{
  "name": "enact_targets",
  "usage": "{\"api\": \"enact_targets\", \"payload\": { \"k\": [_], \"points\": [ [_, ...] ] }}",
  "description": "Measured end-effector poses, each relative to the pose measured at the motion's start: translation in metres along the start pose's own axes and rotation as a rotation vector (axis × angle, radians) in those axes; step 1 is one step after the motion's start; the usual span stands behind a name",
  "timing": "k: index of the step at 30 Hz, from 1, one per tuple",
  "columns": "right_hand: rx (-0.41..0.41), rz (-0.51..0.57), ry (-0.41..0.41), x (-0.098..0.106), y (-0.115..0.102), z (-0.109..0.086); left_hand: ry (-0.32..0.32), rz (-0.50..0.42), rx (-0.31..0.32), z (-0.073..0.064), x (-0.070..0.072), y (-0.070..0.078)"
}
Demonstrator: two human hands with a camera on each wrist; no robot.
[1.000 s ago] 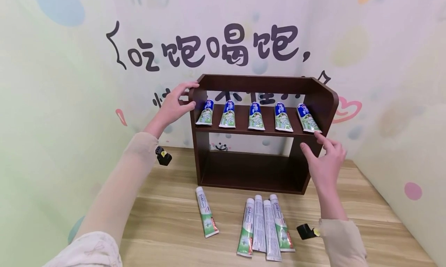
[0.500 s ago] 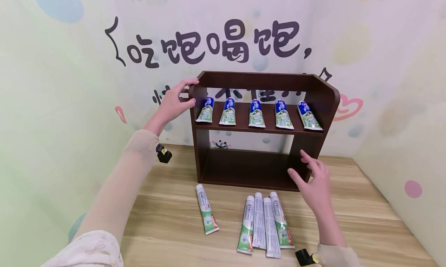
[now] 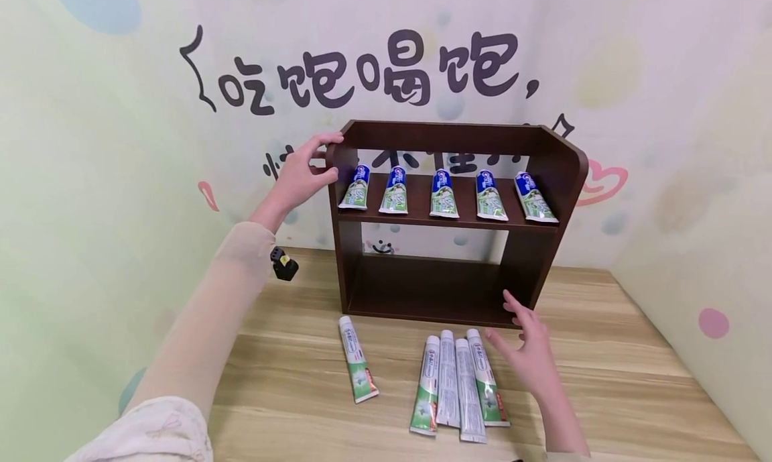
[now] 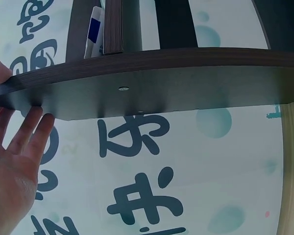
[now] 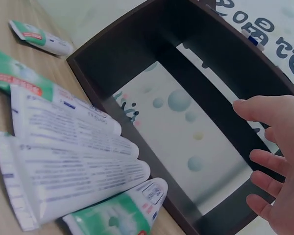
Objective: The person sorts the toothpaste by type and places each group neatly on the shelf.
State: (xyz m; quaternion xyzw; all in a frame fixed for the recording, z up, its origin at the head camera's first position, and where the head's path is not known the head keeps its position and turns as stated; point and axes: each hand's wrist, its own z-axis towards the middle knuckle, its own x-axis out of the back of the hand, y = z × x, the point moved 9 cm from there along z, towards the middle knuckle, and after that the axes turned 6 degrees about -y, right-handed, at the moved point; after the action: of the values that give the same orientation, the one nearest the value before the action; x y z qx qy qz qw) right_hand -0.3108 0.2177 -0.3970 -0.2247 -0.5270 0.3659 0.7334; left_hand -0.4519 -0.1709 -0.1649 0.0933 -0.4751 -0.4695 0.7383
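My left hand [image 3: 300,177] grips the upper front edge of the left side panel of a dark brown two-tier shelf [image 3: 446,137]. In the left wrist view its thumb and fingers [image 4: 30,128] lie on opposite faces of that panel. Holding nothing, my right hand [image 3: 531,355] is by the shelf's lower right corner, its fingers apart. Just left of it, several white and green toothpaste tubes [image 3: 426,381] lie side by side on the table, two with plain printed backs up. A single toothpaste tube [image 3: 358,363] lies apart, farther left.
A spaced row of blue and green toothpaste tubes [image 3: 443,195] rests on the upper tier. The lower tier [image 3: 422,291] has an open back. Patterned walls with large black lettering [image 3: 407,66] stand behind and beside the wooden table [image 3: 627,375].
My right hand has come down and left from the rightmost tube on the upper tier toward the grouped tubes on the table. My left hand keeps its grip on the shelf.
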Motion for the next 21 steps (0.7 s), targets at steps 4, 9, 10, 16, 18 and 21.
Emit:
{"api": "enact_targets", "payload": {
  "k": [4, 9, 10, 16, 18, 21],
  "points": [
    [-0.013, -0.001, -0.015, -0.004, 0.004, -0.003, 0.001, -0.010, 0.003, 0.000, 0.000, 0.000],
    [-0.001, -0.014, -0.010, -0.007, 0.006, -0.008, 0.011, -0.006, -0.006, 0.000, 0.000, 0.001],
    [0.000, -0.019, -0.014, -0.008, 0.006, -0.009, 0.013, -0.002, -0.006, 0.000, 0.000, 0.001],
    [-0.001, -0.011, -0.033, -0.013, 0.007, -0.013, 0.016, 0.009, 0.003, -0.001, -0.001, 0.000],
    [-0.002, -0.007, -0.030, -0.013, 0.007, -0.013, 0.019, 0.003, 0.001, -0.001, -0.001, 0.000],
    [0.000, -0.018, -0.028, -0.012, 0.008, -0.014, 0.023, -0.002, -0.001, 0.000, 0.000, 0.001]
  ]
}}
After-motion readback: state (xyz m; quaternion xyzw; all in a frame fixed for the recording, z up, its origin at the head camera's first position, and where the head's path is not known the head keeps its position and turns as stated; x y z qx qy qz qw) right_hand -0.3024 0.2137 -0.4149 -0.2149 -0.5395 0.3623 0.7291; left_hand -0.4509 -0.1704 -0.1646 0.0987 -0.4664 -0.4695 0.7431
